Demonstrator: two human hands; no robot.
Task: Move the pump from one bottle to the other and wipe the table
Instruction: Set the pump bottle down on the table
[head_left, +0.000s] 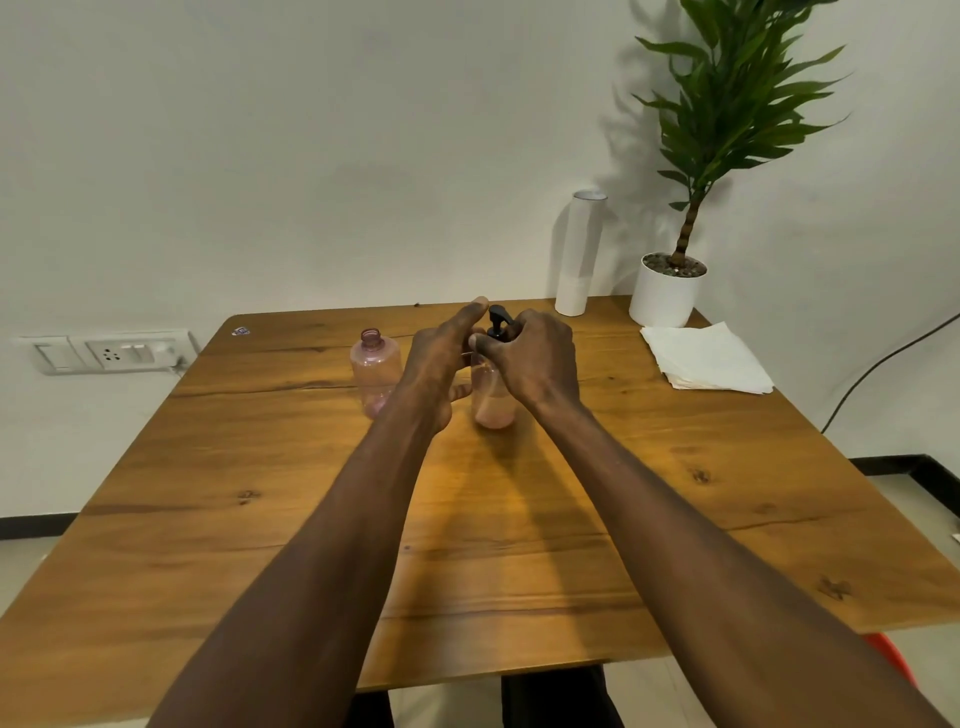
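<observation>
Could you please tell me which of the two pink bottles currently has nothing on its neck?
The left pink bottle, standing apart from both hands: its threaded neck is bare. The other bottle, between the hands, carries the black pump.

Black pump (500, 321) seemingly atop right pink bottle (493, 402)

On the wooden table (519, 545), the right hand (535, 364) closes its fingers around the black pump (500, 323) atop a pink bottle (493, 402), while the left hand (441, 364) hovers half-open just left of that bottle, thumb raised. An open-necked pink bottle (375, 376) stands left of the pumped one. Well to its right lies a stack of white napkins (709, 358), with a potted plant (670, 291) and a white paper roll (579, 254) behind them.
</observation>
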